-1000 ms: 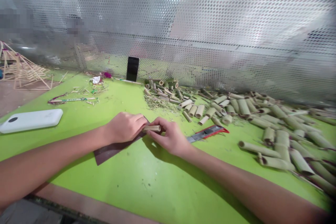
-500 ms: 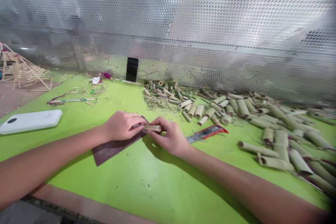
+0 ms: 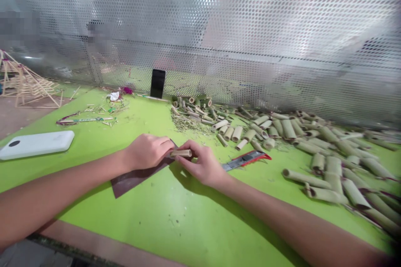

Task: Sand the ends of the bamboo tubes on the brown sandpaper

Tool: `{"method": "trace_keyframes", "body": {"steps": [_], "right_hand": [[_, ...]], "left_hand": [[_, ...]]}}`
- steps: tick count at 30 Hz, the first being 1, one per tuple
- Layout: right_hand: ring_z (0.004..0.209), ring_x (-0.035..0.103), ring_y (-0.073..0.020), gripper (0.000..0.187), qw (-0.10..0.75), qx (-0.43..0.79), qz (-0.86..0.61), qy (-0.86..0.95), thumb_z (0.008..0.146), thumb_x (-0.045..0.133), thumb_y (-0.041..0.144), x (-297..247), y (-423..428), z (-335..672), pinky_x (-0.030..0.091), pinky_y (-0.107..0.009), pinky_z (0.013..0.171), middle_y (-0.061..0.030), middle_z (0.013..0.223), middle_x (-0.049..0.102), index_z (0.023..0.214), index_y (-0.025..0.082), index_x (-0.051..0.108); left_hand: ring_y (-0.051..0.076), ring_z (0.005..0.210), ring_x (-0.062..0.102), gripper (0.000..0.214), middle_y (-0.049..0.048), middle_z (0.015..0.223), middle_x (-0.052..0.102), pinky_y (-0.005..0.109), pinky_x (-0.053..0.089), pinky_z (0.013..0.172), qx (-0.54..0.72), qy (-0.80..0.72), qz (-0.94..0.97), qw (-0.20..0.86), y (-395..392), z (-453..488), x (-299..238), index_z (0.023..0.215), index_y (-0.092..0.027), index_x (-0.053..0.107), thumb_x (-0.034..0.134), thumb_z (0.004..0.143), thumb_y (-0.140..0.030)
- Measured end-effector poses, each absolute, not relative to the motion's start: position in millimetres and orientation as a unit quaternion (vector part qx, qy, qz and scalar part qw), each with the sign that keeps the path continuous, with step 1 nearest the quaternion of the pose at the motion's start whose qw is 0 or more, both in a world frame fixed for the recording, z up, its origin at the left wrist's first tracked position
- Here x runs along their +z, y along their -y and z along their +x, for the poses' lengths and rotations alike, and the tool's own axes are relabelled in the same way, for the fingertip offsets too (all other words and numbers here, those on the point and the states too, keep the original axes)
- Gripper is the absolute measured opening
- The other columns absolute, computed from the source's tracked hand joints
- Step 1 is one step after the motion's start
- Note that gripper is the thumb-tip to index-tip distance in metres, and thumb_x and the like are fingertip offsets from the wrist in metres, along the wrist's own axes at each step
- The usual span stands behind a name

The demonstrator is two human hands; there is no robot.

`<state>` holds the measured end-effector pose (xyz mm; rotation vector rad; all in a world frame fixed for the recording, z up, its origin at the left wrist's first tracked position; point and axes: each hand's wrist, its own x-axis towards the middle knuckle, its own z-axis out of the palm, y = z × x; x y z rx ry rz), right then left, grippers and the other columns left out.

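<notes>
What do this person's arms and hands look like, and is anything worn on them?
The left arm and right arm are bare, with no sleeves in view. The left hand and right hand wear no gloves, and no watch, ring or bracelet shows.

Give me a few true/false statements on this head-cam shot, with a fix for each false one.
1. The right hand holds a short bamboo tube. True.
2. The left hand holds the knife. False: it is on the sandpaper, and the knife lies on the green table, right of the right hand.
3. A phone stands upright by the mesh screen. True.
4. The white case lies right of the bamboo pile. False: it lies at the table's left side, left of the hands.
</notes>
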<state>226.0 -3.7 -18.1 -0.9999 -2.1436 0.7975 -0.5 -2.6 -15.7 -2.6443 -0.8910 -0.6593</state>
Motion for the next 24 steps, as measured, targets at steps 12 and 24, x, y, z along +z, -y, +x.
{"method": "trace_keyframes", "body": {"steps": [12,24], "right_hand": [[0.067,0.062,-0.0165,0.018,0.342,0.274,-0.368,0.82,0.09,0.061,0.033,-16,5,228,0.048,-0.027,0.057,-0.0066,0.089,0.072,0.102,0.02,0.063],[0.067,0.062,-0.015,0.016,0.345,0.274,-0.354,0.825,0.088,0.061,0.029,-21,3,228,0.048,-0.026,0.058,-0.0042,0.087,0.071,0.102,0.02,0.064]], "left_hand": [[0.02,0.057,0.06,0.032,0.008,0.077,0.066,0.031,0.042,0.055,-0.135,0.53,-0.828,0.126,-47,-57,-11,0.085,-0.015,0.063,0.038,0.102,-0.024],[0.018,0.087,0.068,0.026,0.0041,0.103,0.072,0.029,0.049,0.077,-0.226,0.317,-0.919,0.059,-12,-21,0,0.104,-0.019,0.066,0.051,0.104,-0.04]]}}
